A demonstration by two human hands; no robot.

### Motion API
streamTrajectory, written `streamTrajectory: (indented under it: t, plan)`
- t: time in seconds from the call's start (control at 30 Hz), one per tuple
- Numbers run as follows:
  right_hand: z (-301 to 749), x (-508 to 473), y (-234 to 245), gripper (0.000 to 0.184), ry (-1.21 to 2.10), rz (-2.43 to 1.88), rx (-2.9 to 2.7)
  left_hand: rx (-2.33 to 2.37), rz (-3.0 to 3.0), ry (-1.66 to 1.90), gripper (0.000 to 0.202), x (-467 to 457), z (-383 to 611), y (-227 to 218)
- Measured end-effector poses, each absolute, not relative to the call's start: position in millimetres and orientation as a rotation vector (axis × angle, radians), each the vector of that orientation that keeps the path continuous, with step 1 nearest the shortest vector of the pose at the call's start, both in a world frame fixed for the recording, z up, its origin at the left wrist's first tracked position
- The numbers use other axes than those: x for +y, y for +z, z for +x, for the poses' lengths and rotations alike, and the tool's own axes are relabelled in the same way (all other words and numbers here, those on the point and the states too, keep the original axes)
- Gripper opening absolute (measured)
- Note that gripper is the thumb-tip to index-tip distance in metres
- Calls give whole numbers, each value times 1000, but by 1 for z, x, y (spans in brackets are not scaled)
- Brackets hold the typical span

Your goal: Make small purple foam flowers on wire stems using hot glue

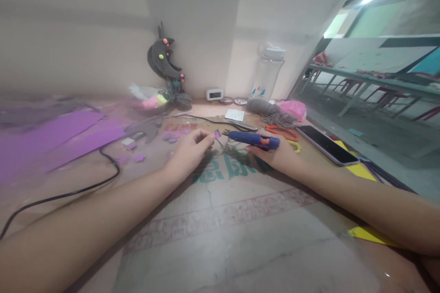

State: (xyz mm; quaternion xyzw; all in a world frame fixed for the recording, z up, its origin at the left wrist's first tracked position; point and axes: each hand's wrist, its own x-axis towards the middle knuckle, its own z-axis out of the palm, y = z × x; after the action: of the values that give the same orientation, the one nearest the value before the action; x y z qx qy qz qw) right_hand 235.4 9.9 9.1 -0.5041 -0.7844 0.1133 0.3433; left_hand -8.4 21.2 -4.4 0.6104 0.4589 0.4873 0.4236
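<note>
Gripping a blue handheld tool (254, 139) in the right hand (277, 154), with fingers curled around the body; slim-bodied, with an orange inset and dark, prong-like tips pointing left. Suspended almost level above the middle of a printed tabletop (227, 242), between both hands. Reaching in with the left hand (194, 146), bent at the fingers, too blurred to tell whether closed on anything. Bounded by purple sheets (85, 139) at left, grey yarn (263, 107) beyond, a phone (326, 145) near the right edge; widest toward the near side.
</note>
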Motion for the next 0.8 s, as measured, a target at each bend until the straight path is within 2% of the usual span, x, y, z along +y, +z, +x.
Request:
streamTrajectory:
  t: [0.23, 0.4, 0.63, 0.8]
  plan:
    - [233, 16, 26, 32, 374, -1283, -1883, 1172, 1538, 1206, 20, 21, -9, -5]
    - [241, 35, 39, 27, 373, -1217, -1814, 1169, 1558, 1194, 21, 20, -8, -3]
    - [254, 112, 51, 32, 325, -1479, -1868, 1163, 1556, 1199, 21, 20, -8, -3]
    - [255, 162, 36, 32, 301, -1612, -1820, 1182, 1541, 1188, 23, 20, -9, -4]
